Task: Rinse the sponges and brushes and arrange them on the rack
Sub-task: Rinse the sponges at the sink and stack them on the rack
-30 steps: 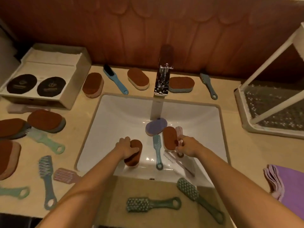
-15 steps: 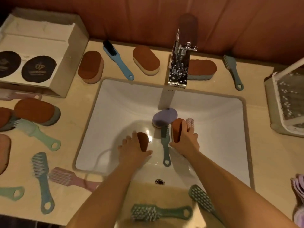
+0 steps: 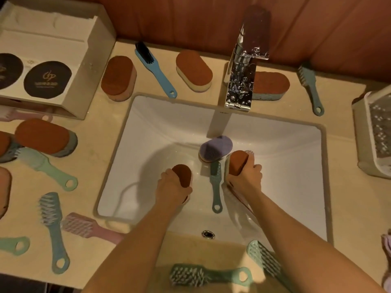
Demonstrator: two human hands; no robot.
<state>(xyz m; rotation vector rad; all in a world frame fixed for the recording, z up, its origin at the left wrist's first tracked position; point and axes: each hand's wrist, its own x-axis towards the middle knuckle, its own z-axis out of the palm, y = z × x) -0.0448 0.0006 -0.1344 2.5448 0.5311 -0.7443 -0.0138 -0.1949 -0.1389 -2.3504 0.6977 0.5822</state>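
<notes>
Both my hands are down in the white sink [image 3: 152,127]. My left hand [image 3: 172,188] grips a brown-topped oval sponge [image 3: 183,174] held on edge. My right hand [image 3: 246,179] grips another brown sponge [image 3: 237,162], with a pink brush [image 3: 249,153] behind it. Between the hands a teal brush [image 3: 215,185] lies on the basin floor. A purple sponge [image 3: 215,148] rests below the chrome faucet [image 3: 243,66]. The white rack [image 3: 374,132] stands at the right edge of the counter.
Several sponges and brushes lie around the counter: a blue brush [image 3: 155,70] and brown sponges [image 3: 193,69] behind the sink, more at the left, two green brushes [image 3: 209,274] at the front edge. A white box [image 3: 53,56] sits at the back left.
The camera view has dropped and moved closer to the sink. Both hands have shifted a little deeper into the basin, each still holding its sponge.
</notes>
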